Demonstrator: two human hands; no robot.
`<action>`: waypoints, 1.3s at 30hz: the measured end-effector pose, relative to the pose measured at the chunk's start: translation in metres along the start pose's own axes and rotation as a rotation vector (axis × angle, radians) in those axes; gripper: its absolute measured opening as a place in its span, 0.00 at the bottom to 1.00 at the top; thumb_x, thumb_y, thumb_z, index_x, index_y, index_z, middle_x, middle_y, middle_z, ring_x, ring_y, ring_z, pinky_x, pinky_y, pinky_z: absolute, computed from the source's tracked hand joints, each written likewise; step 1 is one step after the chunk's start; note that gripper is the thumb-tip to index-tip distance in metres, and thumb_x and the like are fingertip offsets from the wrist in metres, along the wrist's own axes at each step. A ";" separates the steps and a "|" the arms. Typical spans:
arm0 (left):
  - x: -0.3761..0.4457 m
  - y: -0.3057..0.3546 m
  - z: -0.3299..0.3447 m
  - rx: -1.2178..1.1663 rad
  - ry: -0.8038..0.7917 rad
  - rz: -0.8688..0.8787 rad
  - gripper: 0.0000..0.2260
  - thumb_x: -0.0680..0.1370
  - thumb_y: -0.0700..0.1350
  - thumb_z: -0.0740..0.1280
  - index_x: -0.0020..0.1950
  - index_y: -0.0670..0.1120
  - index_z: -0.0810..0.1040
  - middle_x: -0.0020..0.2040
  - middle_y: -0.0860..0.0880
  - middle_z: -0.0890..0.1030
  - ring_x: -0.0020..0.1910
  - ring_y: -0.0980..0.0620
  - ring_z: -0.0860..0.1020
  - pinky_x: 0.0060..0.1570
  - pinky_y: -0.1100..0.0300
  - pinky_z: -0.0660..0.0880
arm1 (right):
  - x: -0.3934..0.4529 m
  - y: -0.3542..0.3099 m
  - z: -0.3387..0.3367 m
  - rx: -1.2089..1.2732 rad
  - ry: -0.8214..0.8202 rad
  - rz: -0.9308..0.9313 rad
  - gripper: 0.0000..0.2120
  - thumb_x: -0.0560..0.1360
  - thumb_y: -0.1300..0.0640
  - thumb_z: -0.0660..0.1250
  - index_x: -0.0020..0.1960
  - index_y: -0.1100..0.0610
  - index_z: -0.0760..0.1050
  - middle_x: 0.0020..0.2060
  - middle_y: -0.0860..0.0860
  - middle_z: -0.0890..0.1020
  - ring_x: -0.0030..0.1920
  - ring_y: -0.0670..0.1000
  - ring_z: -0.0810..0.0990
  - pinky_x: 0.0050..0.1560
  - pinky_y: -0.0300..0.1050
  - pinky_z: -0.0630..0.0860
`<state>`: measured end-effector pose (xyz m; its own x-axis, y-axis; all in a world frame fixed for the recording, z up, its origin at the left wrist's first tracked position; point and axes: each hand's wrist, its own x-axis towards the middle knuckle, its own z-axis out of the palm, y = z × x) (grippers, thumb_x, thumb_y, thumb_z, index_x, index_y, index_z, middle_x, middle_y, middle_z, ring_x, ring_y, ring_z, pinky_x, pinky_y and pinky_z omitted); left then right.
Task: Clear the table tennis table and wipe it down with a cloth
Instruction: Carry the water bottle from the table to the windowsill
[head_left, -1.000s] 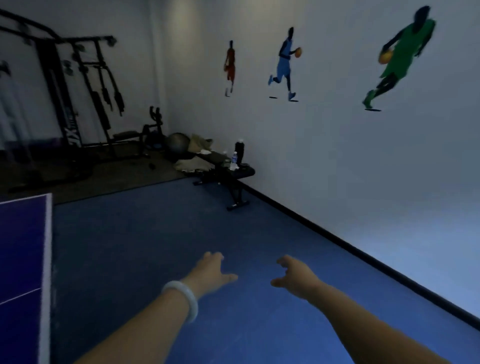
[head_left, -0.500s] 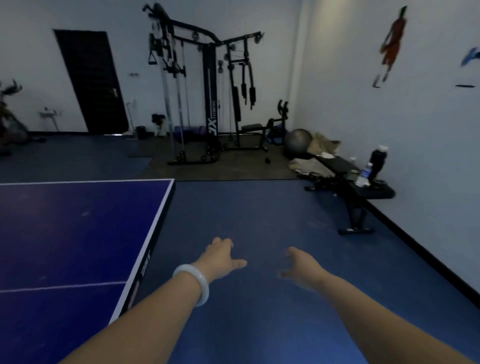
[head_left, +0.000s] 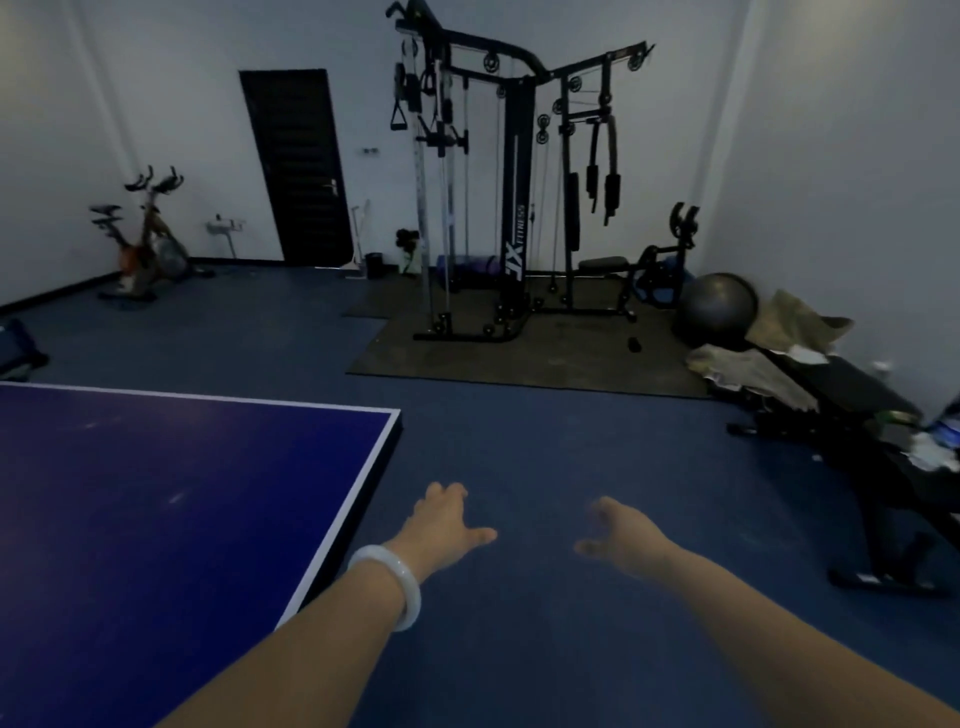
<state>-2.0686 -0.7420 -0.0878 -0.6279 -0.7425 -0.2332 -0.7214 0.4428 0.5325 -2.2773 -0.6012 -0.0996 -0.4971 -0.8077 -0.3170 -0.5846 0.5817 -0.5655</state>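
Observation:
The blue table tennis table (head_left: 171, 499) with its white edge line fills the lower left; its near corner lies at the middle left, and nothing shows on the part in view. My left hand (head_left: 447, 527), with a white bangle on the wrist, reaches forward over the floor just right of the table's edge, fingers relaxed and empty. My right hand (head_left: 621, 540) is stretched out beside it, fingers loosely spread, holding nothing. No cloth is visible near either hand.
A black weight bench (head_left: 872, 431) with cloths and bottles on it stands along the right wall. Behind are a grey exercise ball (head_left: 719, 309), a cable gym machine (head_left: 514, 208) on a dark mat, a dark door (head_left: 298, 166) and an exercise bike (head_left: 145, 239) at the left.
The view has swung left, away from the wall with the player figures. The table, the gym machine, the door and the bike have come into view. Both hands stay stretched out and empty.

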 end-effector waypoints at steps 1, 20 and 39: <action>0.024 0.001 -0.003 -0.002 0.009 -0.015 0.33 0.75 0.59 0.69 0.74 0.47 0.62 0.70 0.48 0.63 0.67 0.48 0.67 0.65 0.51 0.70 | 0.027 -0.003 -0.008 0.000 -0.007 -0.017 0.32 0.76 0.49 0.71 0.74 0.55 0.61 0.72 0.51 0.68 0.69 0.52 0.70 0.59 0.40 0.69; 0.432 -0.059 -0.139 -0.086 0.212 -0.377 0.34 0.76 0.59 0.69 0.75 0.45 0.60 0.70 0.45 0.63 0.67 0.46 0.67 0.67 0.51 0.68 | 0.533 -0.170 -0.084 -0.153 -0.264 -0.369 0.32 0.76 0.50 0.71 0.75 0.54 0.61 0.72 0.50 0.66 0.70 0.51 0.68 0.63 0.41 0.68; 0.790 -0.236 -0.338 -0.163 0.351 -0.626 0.35 0.75 0.60 0.69 0.75 0.45 0.60 0.70 0.45 0.63 0.67 0.45 0.68 0.66 0.50 0.70 | 0.968 -0.434 -0.035 -0.251 -0.488 -0.567 0.31 0.76 0.49 0.70 0.74 0.52 0.62 0.72 0.49 0.67 0.69 0.50 0.69 0.58 0.39 0.69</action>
<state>-2.2956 -1.6025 -0.1227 0.0373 -0.9613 -0.2731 -0.8444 -0.1765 0.5059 -2.5275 -1.6321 -0.1343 0.2239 -0.9044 -0.3631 -0.8209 0.0258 -0.5705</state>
